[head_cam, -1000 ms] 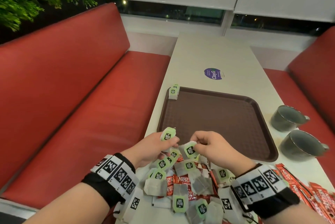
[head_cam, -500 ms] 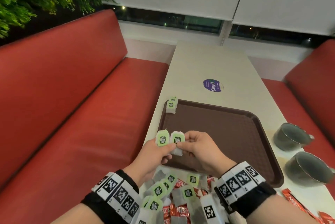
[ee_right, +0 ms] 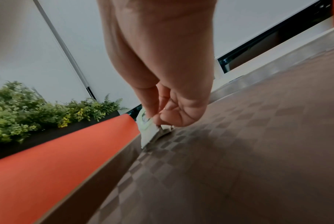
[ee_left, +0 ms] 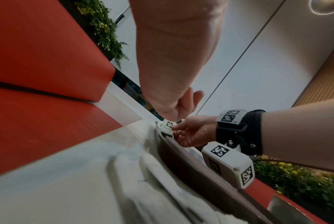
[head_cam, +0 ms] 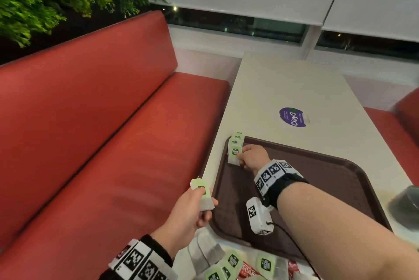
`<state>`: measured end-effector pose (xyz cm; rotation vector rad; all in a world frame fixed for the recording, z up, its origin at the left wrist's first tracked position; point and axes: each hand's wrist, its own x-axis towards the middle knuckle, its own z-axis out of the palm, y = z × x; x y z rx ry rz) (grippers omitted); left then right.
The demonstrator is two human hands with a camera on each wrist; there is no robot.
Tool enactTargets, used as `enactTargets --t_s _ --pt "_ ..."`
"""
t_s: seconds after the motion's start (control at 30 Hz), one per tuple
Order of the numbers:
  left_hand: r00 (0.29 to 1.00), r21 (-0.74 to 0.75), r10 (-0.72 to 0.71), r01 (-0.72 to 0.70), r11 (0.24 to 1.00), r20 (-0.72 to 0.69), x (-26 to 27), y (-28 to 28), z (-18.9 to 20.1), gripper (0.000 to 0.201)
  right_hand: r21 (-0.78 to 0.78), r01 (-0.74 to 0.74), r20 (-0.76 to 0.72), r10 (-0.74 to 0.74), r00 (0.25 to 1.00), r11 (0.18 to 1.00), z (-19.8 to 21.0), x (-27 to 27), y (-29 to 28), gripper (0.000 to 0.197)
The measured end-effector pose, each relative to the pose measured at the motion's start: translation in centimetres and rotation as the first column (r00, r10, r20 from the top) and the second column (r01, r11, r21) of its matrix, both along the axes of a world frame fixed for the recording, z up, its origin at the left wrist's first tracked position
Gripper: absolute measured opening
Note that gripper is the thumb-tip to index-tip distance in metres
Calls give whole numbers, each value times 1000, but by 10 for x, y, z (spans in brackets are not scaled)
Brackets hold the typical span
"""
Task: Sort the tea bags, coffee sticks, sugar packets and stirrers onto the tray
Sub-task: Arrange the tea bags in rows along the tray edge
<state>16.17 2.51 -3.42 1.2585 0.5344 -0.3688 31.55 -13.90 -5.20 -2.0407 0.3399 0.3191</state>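
Right grip point(head_cam: 250, 157): thumb and forefinger pinched on a tea bag point(head_cam: 235, 155), set at the tray point(head_cam: 317, 189) corner farthest from the pile, its lower edge touching the tray floor in the right wrist view. Left grip point(head_cam: 192, 209): fingers curled round a second bag point(head_cam: 202, 194), held over the desk point(head_cam: 283, 89) edge, just outside the tray rim and well short of the right grip.

Row point(head_cam: 236, 141): two or three placed bags leaning against the rim, directly beyond the right grip, touching the held bag.

Pile point(head_cam: 231, 261): loose tea bags and red coffee sticks point(head_cam: 248, 269) on the desk, behind both grips, nearest the person. Sugar packets, stirrers: not visible.

Risks, as judged:
- Row leans on the rim; a nudge on release could tip it out onto the desk.
- A tag string catching on fingers could drag the bag back on withdrawal.
- Left bag hangs beyond the desk edge; a slack hold could drop it onto the bench point(head_cam: 113, 143).
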Motion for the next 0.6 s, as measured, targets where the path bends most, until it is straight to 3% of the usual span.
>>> enactTargets --t_s 0.2,0.43,0.53,0.6 --pt "989 60 -89 83 995 116 -2 9 -5 13 -100 -36 -13 34 999 994 -10 21 -1 29" --pt "983 79 -126 117 990 130 0 5 -9 13 -109 -11 -18 9 1000 994 -14 25 -1 23" --pt "988 15 -88 87 996 129 1 3 -6 23 -108 133 70 -126 990 985 -9 19 0 12" --pt "987 -9 -78 81 997 141 1 3 -3 24 -39 153 158 -145 977 988 -2 6 1 9"
